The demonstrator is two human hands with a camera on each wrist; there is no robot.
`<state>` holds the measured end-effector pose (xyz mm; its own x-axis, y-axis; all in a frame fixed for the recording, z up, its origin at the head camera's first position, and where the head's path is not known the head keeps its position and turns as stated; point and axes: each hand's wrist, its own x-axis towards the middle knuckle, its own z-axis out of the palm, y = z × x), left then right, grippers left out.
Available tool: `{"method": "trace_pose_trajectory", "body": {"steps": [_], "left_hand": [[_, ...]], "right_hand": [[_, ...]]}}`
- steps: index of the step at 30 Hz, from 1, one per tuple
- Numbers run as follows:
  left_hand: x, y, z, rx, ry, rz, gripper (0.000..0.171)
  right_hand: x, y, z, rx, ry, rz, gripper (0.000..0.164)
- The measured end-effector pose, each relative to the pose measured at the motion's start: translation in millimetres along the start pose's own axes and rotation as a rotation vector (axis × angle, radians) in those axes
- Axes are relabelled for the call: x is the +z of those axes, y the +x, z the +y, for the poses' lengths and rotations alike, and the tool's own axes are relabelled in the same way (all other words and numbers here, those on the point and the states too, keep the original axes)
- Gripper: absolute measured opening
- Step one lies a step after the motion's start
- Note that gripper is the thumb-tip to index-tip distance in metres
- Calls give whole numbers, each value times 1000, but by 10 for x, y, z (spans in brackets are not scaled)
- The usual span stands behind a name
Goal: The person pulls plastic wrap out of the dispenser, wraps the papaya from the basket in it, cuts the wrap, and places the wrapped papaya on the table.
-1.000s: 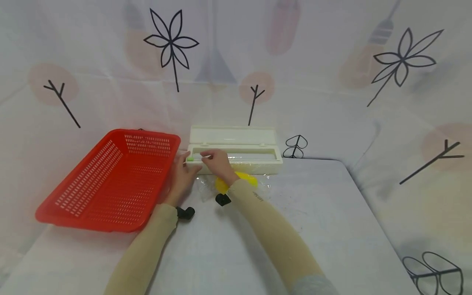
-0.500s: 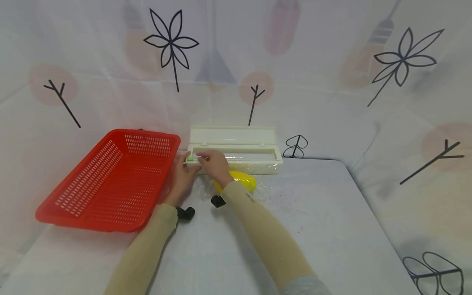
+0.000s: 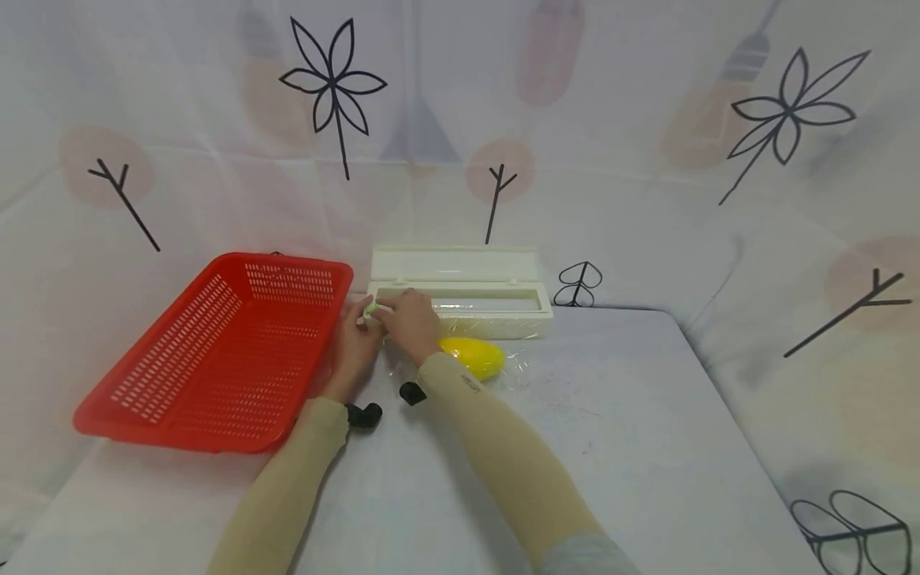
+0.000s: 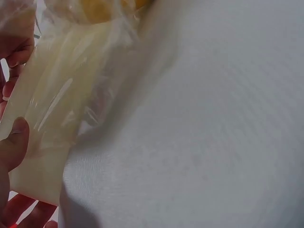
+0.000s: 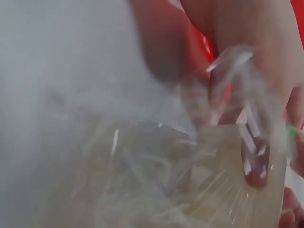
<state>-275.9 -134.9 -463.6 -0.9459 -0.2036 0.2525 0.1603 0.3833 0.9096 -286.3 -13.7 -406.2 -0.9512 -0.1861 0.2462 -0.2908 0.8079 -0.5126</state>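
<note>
A long cream cling film dispenser (image 3: 496, 326) stands at the back of the table with its lid raised. My left hand (image 3: 354, 345) grips its left end, thumb (image 4: 16, 142) on the front face and fingers on the far side. At that same end my right hand (image 3: 411, 323) pinches a small green slide cutter (image 3: 370, 310), partly hidden by the fingers. Clear film (image 5: 142, 171) hangs over the dispenser's front and onto the table. A yellow rounded object (image 3: 474, 357) lies under this film, its left part hidden by my right forearm.
A red plastic basket (image 3: 216, 367) with slotted sides lies left of the dispenser, close to my left hand. The white table (image 3: 575, 447) extends to the right and front. A printed cloth (image 3: 611, 160) hangs behind.
My right hand has moved left along the dispenser to the green slide cutter and now pinches it. More of the yellow object shows. My left hand has stayed at the dispenser's left end.
</note>
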Motion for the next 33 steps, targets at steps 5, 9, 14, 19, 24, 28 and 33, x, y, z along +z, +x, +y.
{"method": "trace_pose_trajectory", "body": {"steps": [5, 9, 14, 19, 24, 28, 33], "left_hand": [[-8, -19, 23, 2, -17, -1, 60], [1, -16, 39, -8, -6, -7, 59], [0, -15, 67, -43, -19, -6, 59], [-5, -5, 56, -40, -52, -10, 61], [-6, 3, 31, -31, -61, -5, 64], [-5, 6, 29, -43, -53, -25, 64], [-5, 5, 31, -37, -54, -41, 63]], "right_hand": [[24, 11, -30, 3, -57, 15, 28], [33, 35, 2, 25, -58, 13, 25], [25, 63, 29, 23, -37, 10, 22], [-8, 93, 50, 40, -23, -10, 19], [-88, 109, 67, 49, -26, -46, 18], [-134, 115, 88, 38, -23, -76, 18], [-163, 116, 120, 7, -3, -82, 17]]}}
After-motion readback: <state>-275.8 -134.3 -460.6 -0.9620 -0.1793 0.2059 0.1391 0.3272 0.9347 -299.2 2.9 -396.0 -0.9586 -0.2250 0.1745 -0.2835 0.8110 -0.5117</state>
